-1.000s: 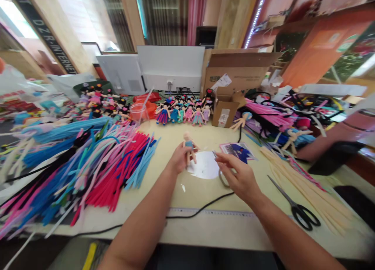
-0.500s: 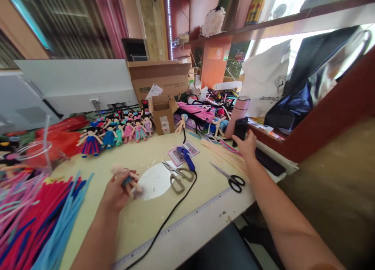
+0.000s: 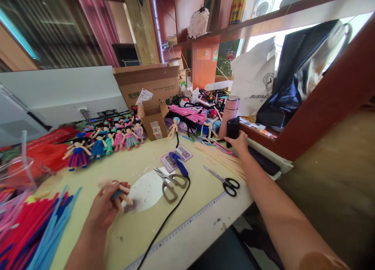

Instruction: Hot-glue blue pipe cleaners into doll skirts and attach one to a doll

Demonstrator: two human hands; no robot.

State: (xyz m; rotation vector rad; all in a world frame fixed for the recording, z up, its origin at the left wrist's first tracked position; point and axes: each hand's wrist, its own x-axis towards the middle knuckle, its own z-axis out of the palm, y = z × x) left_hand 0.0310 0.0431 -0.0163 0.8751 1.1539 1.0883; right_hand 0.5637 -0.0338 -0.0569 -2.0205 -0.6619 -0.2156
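My left hand [image 3: 104,209] is closed round a small pale pipe-cleaner doll with a blue middle [image 3: 115,192], held low over the cream table [image 3: 140,227] beside a white disc [image 3: 145,190]. My right hand [image 3: 239,142] reaches far right and grips a black box-like object [image 3: 233,130] standing by a pink bottle [image 3: 229,113]. Between the hands lie grey-handled scissors [image 3: 168,183], a blue-handled tool with a black cord [image 3: 179,164], and black-handled scissors [image 3: 224,180].
Finished dolls [image 3: 102,143] stand in a row at the back, next to a small open carton [image 3: 152,119] and a large cardboard box [image 3: 146,82]. Piles of coloured pipe cleaners [image 3: 32,227] cover the left. Cream stems [image 3: 222,156] lie near my right arm. A red-brown ledge [image 3: 322,102] rises right.
My view has swung to the right. My right hand left the table centre, reached out to the right and closed on the black object. My left hand still holds the doll.
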